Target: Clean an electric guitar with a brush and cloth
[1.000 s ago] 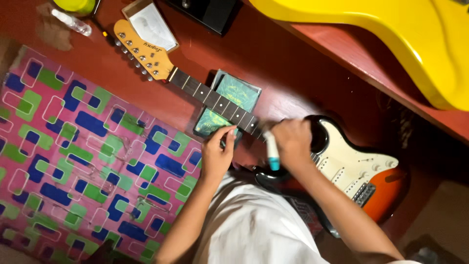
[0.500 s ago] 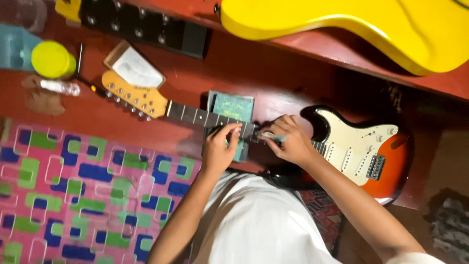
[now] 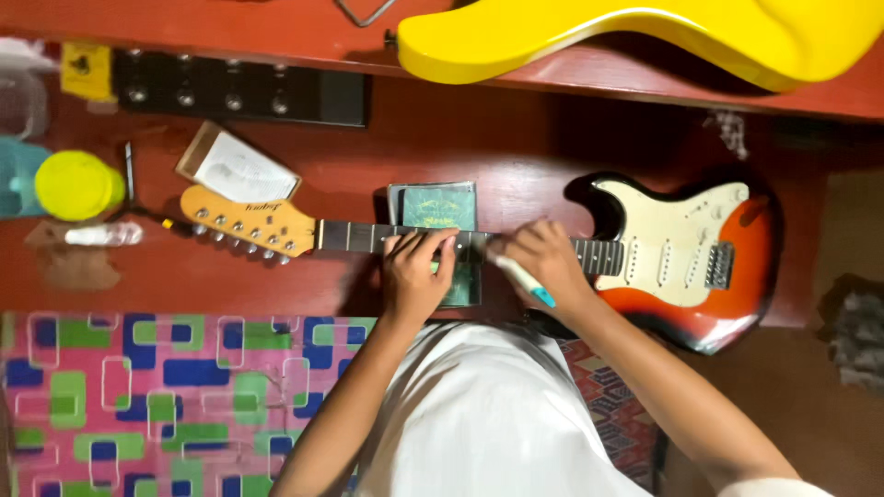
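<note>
left hand (image 3: 416, 274): fingers flat on guitar neck (image 3: 368, 236), holding nothing | right hand (image 3: 543, 262): closed on white pen-like tool (image 3: 520, 274) at upper frets | guitar (image 3: 681, 258) lies on red floor (image 3: 442, 138), neck propped on green book (image 3: 440, 206) | risk: neck slips off book, or tool tip scratches fretboard

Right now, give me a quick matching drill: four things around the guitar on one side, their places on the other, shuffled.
Things:
1. left hand
2. right hand
3. yellow lid
4. yellow guitar body

Places:
A. on the shelf at the top
B. flat on the guitar neck
C. gripping a white and blue pen
D. far left, past the headstock

Pairs: 1-B, 2-C, 3-D, 4-A
</note>
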